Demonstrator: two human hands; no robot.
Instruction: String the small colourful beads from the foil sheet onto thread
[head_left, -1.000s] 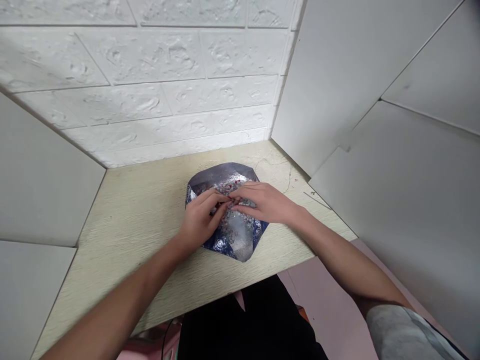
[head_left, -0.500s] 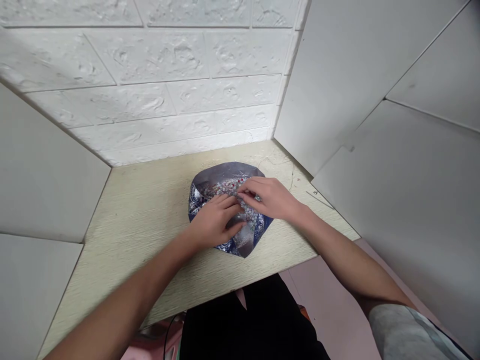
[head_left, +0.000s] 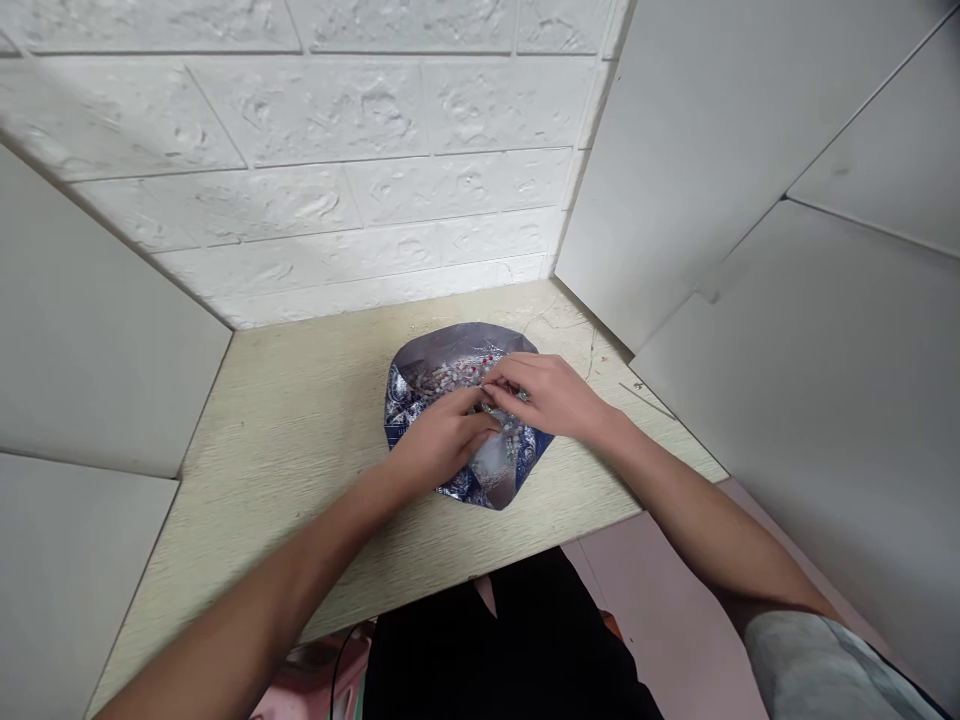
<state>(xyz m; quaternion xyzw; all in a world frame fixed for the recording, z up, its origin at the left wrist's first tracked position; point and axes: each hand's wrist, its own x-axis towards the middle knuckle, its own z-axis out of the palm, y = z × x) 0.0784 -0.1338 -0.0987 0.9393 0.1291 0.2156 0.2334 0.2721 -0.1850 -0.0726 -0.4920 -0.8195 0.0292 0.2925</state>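
A dark blue and silver foil bag [head_left: 431, 349] lies opened out like a shallow bowl. In it is a heap of small beads [head_left: 454, 375], mostly pale, with a few red ones. My right hand [head_left: 551, 393] is over the bag's right side, thumb and forefinger pinched together. My left hand [head_left: 439, 441] reaches across the near left side; its fingers are bent and closed, their tips meeting those of the right. Whatever is between the fingertips is too small or hidden to make out.
The pale wooden tabletop [head_left: 300, 420] ends at a white brick-patterned wall [head_left: 300, 210] behind. White panels [head_left: 720, 180] close in the right side and left side. A thin grey rod [head_left: 647, 401] lies near the right edge, with loose thread [head_left: 591, 352] behind it.
My left hand's fingers have drawn closer together and moved to the right, up to my right fingertips. The right hand keeps its pinch. The whole view has shifted slightly.
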